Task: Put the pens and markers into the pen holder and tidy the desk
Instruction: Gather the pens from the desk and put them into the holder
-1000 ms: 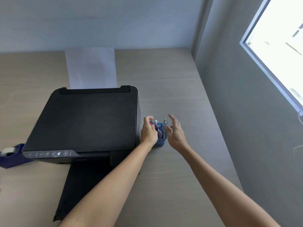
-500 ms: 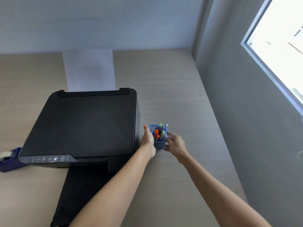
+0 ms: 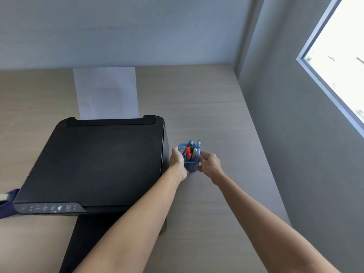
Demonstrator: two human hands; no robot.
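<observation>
A small blue mesh pen holder stands on the wooden desk just right of the printer. Several pens and markers, orange, green, blue and purple among them, stick up out of it. My left hand grips the holder's left side and my right hand grips its right side, so the holder sits between both palms. Its lower part is partly covered by my fingers.
A black printer fills the desk's left half, with white paper standing in its rear feed and its output tray extended toward me. A blue tape dispenser peeks out at the far left. A grey wall and a window bound the desk's right side.
My right hand came in from open and apart to close on the holder's right side. Both hands now clasp the holder, and the pens in it have come into view.
</observation>
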